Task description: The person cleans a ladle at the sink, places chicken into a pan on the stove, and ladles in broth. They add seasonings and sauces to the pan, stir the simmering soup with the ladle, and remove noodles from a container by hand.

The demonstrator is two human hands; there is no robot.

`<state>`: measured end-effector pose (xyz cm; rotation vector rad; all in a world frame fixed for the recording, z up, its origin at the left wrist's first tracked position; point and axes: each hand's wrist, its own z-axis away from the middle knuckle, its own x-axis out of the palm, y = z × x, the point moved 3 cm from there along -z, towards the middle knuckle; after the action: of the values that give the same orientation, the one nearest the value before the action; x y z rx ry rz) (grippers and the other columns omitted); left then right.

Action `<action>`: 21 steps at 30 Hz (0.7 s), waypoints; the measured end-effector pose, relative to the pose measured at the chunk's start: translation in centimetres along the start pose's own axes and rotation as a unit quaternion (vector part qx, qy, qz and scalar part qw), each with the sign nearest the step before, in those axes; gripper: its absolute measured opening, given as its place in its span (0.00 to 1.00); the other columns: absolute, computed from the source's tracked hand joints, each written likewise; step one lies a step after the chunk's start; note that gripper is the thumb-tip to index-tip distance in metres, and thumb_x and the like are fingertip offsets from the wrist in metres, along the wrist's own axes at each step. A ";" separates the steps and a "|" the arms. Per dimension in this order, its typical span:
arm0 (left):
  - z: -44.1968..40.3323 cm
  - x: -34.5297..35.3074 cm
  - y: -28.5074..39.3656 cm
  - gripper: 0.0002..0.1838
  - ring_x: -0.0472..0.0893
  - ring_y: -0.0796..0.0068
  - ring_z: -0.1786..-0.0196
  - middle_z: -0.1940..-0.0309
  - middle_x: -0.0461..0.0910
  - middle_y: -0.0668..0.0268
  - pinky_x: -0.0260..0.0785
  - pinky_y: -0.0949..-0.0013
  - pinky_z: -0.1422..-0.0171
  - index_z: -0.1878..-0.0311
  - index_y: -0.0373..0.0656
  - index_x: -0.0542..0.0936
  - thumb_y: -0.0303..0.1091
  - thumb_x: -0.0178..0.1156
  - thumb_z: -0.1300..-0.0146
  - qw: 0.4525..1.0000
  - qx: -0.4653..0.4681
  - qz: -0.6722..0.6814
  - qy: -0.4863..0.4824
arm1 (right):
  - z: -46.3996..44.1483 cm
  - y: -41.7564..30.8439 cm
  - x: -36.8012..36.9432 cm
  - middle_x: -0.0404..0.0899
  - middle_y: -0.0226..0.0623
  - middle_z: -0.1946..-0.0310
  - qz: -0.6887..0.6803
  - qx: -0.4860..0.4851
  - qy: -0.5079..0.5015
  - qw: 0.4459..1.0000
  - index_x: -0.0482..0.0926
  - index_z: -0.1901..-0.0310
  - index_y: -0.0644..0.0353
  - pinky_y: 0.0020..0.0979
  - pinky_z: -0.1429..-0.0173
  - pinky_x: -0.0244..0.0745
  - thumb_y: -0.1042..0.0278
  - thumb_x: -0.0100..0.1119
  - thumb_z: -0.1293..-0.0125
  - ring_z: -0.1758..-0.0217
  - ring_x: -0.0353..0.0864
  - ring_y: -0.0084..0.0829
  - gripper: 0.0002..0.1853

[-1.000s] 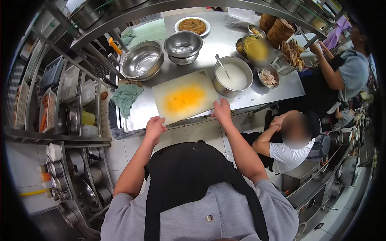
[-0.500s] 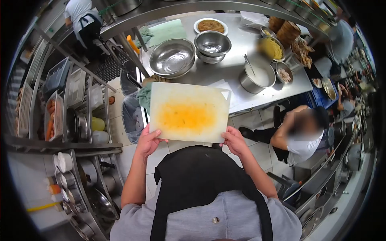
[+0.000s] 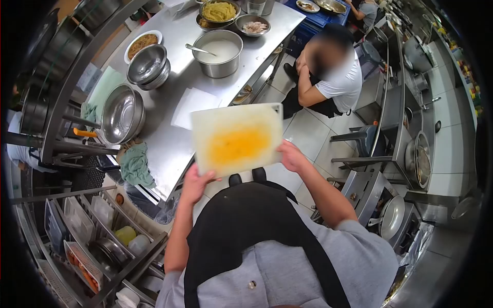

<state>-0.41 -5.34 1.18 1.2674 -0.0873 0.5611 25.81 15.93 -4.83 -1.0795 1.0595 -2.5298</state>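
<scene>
A white cutting board with a large orange-yellow stain across its middle is held in front of my body. My left hand grips its near left corner, thumb on top. At the right edge, my right hand is closed on the board too. Just beyond it, white paper sheets lie on the steel table. Farther back stand a pot of white liquid with a spoon and stacked metal bowls.
A person in a white shirt sits low to the right of the table. A green cloth hangs at the table's corner. A large bowl sits near it. A frying pan rests on the stove at right; crates fill the left rack.
My view has turned to the right, so the table now lies to the left and more of the stove side shows. Both hands keep hold of the cutting board, which is slightly tilted.
</scene>
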 end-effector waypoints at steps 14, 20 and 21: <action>3.3 0.0 -4.4 0.21 0.82 0.69 0.48 0.46 0.80 0.62 0.80 0.61 0.49 0.37 0.40 0.71 0.27 0.60 0.33 0.982 -0.047 0.142 0.111 | -0.4 -3.0 1.8 0.81 0.38 0.49 0.192 -0.037 -0.023 0.981 0.76 0.44 0.69 0.31 0.40 0.71 0.77 0.47 0.36 0.46 0.78 0.28 0.19; 12.3 -4.4 -2.6 0.25 0.81 0.65 0.46 0.43 0.78 0.61 0.80 0.61 0.49 0.32 0.43 0.66 0.28 0.57 0.31 0.933 0.106 0.207 0.276 | -11.0 -4.6 17.1 0.81 0.35 0.63 0.392 0.038 -0.220 0.892 0.80 0.55 0.69 0.31 0.52 0.74 0.54 0.53 0.28 0.56 0.79 0.24 0.21; 13.4 -5.2 -2.6 0.25 0.82 0.65 0.46 0.42 0.78 0.61 0.79 0.62 0.49 0.32 0.44 0.66 0.27 0.56 0.32 0.913 0.141 0.220 0.314 | -12.3 -5.9 19.0 0.82 0.41 0.64 0.464 0.014 -0.146 0.874 0.81 0.55 0.67 0.36 0.55 0.75 0.50 0.53 0.29 0.56 0.82 0.32 0.23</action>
<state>-0.52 -19.98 1.25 1.2918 0.2635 1.3922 4.24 18.79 3.85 -0.6567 1.0834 -1.5537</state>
